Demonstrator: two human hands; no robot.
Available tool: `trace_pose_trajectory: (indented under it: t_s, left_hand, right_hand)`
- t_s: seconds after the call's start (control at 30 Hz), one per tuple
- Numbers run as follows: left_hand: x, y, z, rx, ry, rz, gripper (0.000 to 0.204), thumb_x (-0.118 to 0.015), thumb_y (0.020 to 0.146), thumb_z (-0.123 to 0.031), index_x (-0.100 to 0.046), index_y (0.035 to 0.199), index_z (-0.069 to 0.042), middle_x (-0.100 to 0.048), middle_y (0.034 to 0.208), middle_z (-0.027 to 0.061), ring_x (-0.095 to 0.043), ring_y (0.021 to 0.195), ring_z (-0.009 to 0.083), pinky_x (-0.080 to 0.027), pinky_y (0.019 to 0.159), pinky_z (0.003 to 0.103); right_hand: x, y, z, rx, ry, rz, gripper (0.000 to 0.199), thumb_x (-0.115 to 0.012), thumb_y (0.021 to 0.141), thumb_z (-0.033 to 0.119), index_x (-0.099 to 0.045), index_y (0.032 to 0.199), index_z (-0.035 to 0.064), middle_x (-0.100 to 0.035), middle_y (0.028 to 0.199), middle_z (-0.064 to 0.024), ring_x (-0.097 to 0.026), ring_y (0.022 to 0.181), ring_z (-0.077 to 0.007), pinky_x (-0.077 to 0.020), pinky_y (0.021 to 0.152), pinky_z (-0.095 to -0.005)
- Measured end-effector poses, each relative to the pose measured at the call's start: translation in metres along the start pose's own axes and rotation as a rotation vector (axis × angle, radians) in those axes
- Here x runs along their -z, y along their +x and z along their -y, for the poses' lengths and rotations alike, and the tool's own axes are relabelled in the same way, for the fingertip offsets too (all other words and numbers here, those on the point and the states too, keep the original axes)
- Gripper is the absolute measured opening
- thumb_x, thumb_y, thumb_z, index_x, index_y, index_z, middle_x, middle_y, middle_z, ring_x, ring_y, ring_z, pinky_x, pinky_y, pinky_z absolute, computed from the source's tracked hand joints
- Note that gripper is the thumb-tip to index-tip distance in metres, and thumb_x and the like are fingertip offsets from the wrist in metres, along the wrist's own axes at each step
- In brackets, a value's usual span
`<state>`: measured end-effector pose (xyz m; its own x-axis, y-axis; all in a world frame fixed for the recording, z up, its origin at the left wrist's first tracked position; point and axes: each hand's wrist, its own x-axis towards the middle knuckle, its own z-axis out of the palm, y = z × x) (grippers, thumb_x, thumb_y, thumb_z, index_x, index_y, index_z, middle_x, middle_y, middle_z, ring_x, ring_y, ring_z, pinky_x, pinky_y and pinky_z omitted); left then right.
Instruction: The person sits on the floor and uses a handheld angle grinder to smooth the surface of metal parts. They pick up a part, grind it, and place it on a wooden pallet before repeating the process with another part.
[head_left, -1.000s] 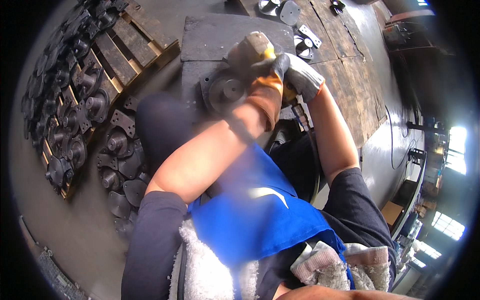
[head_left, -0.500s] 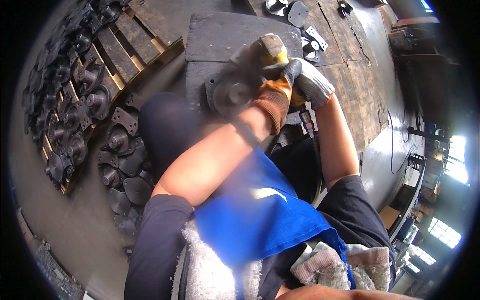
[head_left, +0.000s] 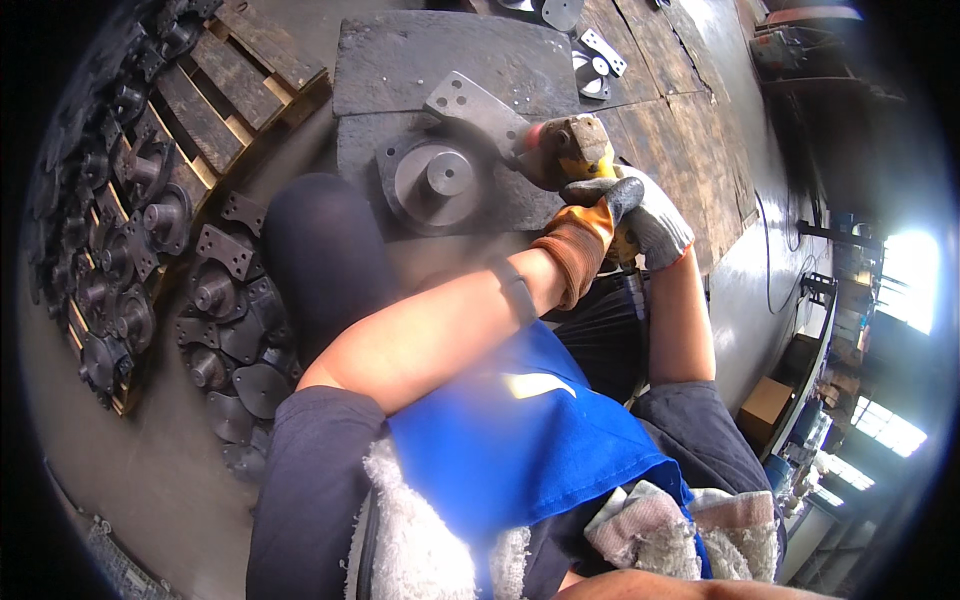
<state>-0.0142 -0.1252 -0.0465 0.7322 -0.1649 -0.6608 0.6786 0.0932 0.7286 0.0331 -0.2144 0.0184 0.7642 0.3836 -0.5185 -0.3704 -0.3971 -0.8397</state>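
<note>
A worn yellow power grinder (head_left: 582,150) is held in both my hands over a dark slab (head_left: 440,60). My left hand (head_left: 588,228), in an orange and black glove, is closed on its body. Gripping beside it, my right hand (head_left: 655,212) wears a white knit glove. A hose fitting (head_left: 636,292) hangs below the grip. The grinder's blurred, reddish working end meets or overlaps a flat steel plate with holes (head_left: 482,108); contact is unclear. Adjoining the plate, a round steel flange with a raised hub (head_left: 440,178) lies on the slab, left of the grinder.
Dark flanged hub parts (head_left: 135,255) crowd a wooden pallet (head_left: 205,110) at left, with several more (head_left: 225,340) piled on the floor beside my leg. Wooden boards (head_left: 690,140) extend to the right, carrying a few pale metal parts (head_left: 598,62). A cardboard box (head_left: 765,402) stands farther right.
The grinder and both hands have come nearer to me and rightward from the plate's far end. The plate and hub now show more fully. The whole view has shifted slightly.
</note>
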Motion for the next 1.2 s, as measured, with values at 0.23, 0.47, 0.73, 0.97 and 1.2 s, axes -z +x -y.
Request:
trace_pose_trajectory:
  t_s: [0.23,0.47,0.73,0.97,1.2]
  left_hand:
    - [0.051,-0.007,-0.034,-0.058,-0.382,0.014,0.088,-0.051,0.080,-0.075,-0.058,0.124,0.001,-0.067,0.111,0.0188,-0.067,0.101,0.0270,-0.053,0.082,0.036]
    - [0.083,0.022,-0.046,0.052,0.041,-0.223,0.084,-0.033,0.091,-0.071,-0.063,0.117,0.004,-0.068,0.109,0.0220,-0.067,0.102,0.0339,-0.054,0.080,0.040]
    - [0.066,-0.008,-0.039,-0.054,-0.090,-0.186,0.082,-0.036,0.091,-0.070,-0.063,0.118,0.002,-0.068,0.110,0.0204,-0.066,0.103,0.0330,-0.053,0.082,0.038]
    - [0.052,-0.014,-0.027,-0.043,0.062,-0.027,0.083,-0.037,0.090,-0.071,-0.063,0.118,0.002,-0.069,0.107,0.0191,-0.068,0.099,0.0319,-0.054,0.080,0.037]
    - [0.018,0.010,0.030,-0.547,0.276,0.022,0.079,-0.041,0.087,-0.071,-0.061,0.122,-0.004,-0.068,0.112,0.0189,-0.065,0.105,0.0326,-0.051,0.086,0.036]
  right_hand:
    - [-0.010,0.045,0.027,0.173,-0.227,0.172,0.036,-0.066,0.088,0.023,-0.062,0.115,-0.0011,-0.068,0.102,-0.0057,-0.063,0.088,-0.0123,-0.0527,0.079,-0.0272]
    - [-0.026,0.099,0.049,0.676,-0.498,0.335,0.028,-0.064,0.091,0.022,-0.065,0.110,0.0019,-0.067,0.099,-0.0023,-0.060,0.085,-0.0084,-0.0528,0.074,-0.0257]
    - [-0.017,0.088,0.021,0.320,-0.422,0.207,0.024,-0.066,0.088,0.019,-0.065,0.104,0.0014,-0.067,0.091,-0.0021,-0.062,0.078,-0.0097,-0.0533,0.070,-0.0248]
    - [-0.023,0.038,0.041,0.318,-0.459,0.116,0.022,-0.064,0.088,0.019,-0.067,0.100,0.0007,-0.068,0.089,-0.0033,-0.063,0.077,-0.0106,-0.0532,0.070,-0.0247]
    - [0.007,0.007,0.006,0.013,-0.227,0.019,0.024,-0.065,0.088,0.021,-0.066,0.102,0.0015,-0.066,0.091,-0.0005,-0.059,0.079,-0.0084,-0.0507,0.073,-0.0258]
